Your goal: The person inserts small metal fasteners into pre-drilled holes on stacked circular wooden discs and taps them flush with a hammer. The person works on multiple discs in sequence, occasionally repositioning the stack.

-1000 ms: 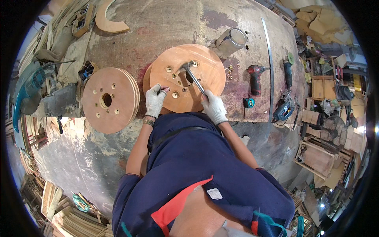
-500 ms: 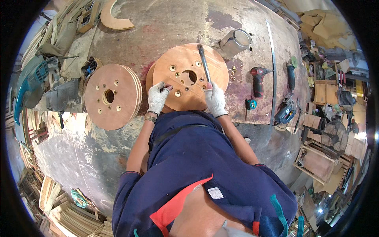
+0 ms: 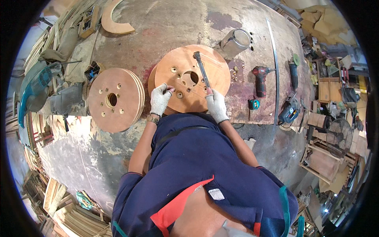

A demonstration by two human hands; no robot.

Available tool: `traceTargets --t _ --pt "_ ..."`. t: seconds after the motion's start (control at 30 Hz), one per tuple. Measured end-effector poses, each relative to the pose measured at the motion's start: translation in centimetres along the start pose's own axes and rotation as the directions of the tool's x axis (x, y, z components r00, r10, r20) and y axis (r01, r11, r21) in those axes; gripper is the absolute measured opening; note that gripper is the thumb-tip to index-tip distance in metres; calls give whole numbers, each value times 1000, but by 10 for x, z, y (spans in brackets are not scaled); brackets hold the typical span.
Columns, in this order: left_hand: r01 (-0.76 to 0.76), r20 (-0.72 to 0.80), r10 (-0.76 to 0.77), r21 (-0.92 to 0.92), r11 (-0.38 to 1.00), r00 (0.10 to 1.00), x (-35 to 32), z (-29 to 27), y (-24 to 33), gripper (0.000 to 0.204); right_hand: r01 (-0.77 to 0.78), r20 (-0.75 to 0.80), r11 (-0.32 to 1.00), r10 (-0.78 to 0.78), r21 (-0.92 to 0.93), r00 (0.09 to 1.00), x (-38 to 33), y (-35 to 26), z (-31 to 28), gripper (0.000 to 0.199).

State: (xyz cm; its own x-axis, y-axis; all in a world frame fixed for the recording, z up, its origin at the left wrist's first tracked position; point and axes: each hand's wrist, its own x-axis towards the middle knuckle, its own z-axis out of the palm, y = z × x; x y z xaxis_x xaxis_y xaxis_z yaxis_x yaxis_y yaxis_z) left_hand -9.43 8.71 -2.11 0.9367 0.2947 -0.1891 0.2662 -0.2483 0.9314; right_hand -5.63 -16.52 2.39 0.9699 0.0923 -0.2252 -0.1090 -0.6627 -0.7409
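I've got a round tan wooden disc with a central hole (image 3: 179,85) just above frame centre. Right white-gloved hand (image 3: 216,106), at its lower right, wraps round a slim grey metal hammer (image 3: 202,69) angled over the disc. Left white-gloved hand (image 3: 160,99), lower left: thumb and fingers nearly meeting; can't tell if anything's pinched.

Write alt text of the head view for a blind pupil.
A gloved right hand holds a hammer over a holed wooden disc; the gloved left hand is at its near-left edge. Stacked discs lie left, a drill right.
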Motion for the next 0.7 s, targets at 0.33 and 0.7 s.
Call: traceTargets --t 0.33,0.7 --pt "25 10 -26 67 997 1000 4 1 -3 19 -110 -102 989 120 93 988 22 15 11 49" --pt "-161 55 152 210 964 987 101 59 61 20 -175 6 929 183 327 983 41 48 19 58"
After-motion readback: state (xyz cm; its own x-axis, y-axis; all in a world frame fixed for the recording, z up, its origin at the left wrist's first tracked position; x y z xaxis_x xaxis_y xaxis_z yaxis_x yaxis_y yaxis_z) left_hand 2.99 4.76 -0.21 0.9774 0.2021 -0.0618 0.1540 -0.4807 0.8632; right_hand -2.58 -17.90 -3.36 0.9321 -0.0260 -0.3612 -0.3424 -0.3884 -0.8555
